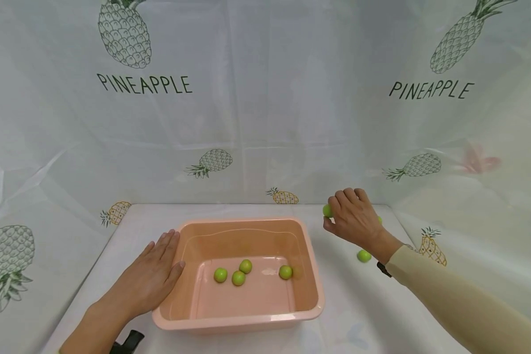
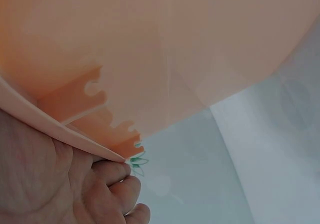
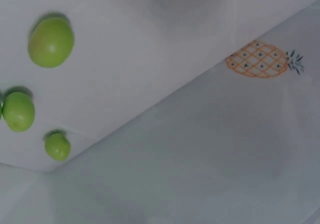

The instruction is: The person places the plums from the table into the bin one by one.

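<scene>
A pink plastic basin stands on the white table, with several small round green fruits on its floor. Along the basin's left rim rests my left hand, fingers extended and thumb over the edge. From the left wrist its palm and fingertips show beside the rim. To the right of the basin and above the table, my right hand pinches a green fruit between thumb and fingers. That hand is out of sight in the right wrist view.
Beyond and below my right hand, more green fruits lie on the table, one near the wrist. The right wrist view shows several, the largest a green fruit at upper left. A pineapple-printed sheet rises behind the table and at both sides.
</scene>
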`<state>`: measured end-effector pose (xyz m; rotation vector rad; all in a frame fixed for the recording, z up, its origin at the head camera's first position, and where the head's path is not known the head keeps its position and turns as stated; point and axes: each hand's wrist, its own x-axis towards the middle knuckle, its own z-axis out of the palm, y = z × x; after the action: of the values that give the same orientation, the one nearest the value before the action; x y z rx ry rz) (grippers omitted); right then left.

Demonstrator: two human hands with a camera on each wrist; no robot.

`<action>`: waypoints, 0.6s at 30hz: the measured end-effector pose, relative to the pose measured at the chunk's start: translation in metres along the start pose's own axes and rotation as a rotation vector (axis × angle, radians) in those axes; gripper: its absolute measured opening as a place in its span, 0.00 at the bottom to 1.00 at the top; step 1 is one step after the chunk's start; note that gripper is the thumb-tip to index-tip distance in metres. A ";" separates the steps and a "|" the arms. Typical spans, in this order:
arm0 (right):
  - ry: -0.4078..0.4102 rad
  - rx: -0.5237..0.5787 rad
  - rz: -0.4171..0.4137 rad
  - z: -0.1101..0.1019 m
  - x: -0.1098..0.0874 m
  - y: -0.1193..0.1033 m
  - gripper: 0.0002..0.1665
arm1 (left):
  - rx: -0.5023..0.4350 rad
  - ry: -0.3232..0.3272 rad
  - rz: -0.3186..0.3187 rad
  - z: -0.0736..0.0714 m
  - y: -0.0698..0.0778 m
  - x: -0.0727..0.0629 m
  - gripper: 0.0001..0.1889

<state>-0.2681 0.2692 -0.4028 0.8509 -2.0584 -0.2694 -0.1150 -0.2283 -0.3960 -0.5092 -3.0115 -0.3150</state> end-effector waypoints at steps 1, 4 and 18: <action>0.012 0.014 0.013 -0.002 0.003 -0.003 0.18 | -0.002 -0.001 -0.001 0.000 0.000 0.000 0.37; -0.002 0.059 0.058 -0.009 0.013 -0.012 0.20 | -0.003 0.000 -0.003 -0.001 0.000 0.000 0.37; -0.130 0.359 0.250 -0.036 0.050 -0.077 0.17 | 0.004 0.001 0.002 -0.002 -0.001 0.000 0.37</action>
<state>-0.2226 0.1826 -0.3854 0.7895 -2.3493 0.1922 -0.1154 -0.2291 -0.3944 -0.5118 -3.0095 -0.3093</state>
